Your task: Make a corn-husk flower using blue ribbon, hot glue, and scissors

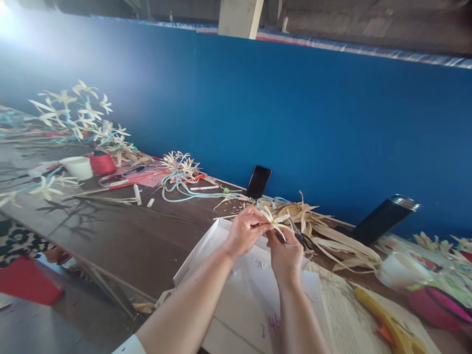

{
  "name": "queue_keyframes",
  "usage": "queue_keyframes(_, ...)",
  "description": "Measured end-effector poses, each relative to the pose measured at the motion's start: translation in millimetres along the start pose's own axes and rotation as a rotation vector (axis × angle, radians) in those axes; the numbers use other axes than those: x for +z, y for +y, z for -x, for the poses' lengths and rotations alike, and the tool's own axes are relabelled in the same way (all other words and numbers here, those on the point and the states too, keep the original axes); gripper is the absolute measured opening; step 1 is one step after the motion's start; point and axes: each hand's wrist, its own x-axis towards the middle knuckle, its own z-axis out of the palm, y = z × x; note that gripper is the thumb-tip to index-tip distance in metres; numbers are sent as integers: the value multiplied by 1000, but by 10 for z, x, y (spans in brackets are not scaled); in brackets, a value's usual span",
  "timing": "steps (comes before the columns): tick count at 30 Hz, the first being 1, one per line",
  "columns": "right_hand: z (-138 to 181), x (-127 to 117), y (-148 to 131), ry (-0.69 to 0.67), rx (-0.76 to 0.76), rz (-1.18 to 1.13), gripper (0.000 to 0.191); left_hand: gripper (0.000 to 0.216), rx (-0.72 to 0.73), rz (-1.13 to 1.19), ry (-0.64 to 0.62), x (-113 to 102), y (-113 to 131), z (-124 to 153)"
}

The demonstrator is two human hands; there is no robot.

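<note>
The left hand [245, 232] and right hand [288, 256] both pinch a pale flower [276, 222], at four o'clock from the middle of the view. The black scissors [305, 241] lie at four o'clock from it. It seems best to hold its base snugly and touch the thin petals softly, so none bend.

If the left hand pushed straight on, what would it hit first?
The left hand would most likely meet the pale flower right in front of it; the dried husks seem to lie beyond, though depth is unclear.
</note>
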Motion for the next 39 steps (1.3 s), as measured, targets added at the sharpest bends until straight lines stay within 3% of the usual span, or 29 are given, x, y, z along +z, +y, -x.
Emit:
queue_keyframes(14,-41,31,101,68,17,-49,28,20,27,-216,-38,51,-55,58)
queue_keyframes(21,-37,4,92,103,7,-31,25,37,-60,-304,-87,32,-39,77)
queue_keyframes(29,-24,6,50,115,2,48,31,23,-60,-39,-7,50,-48,39)
queue_keyframes(39,-11,26,81,77,-45,62,31,18,-100,47,-7,42,-51,7)
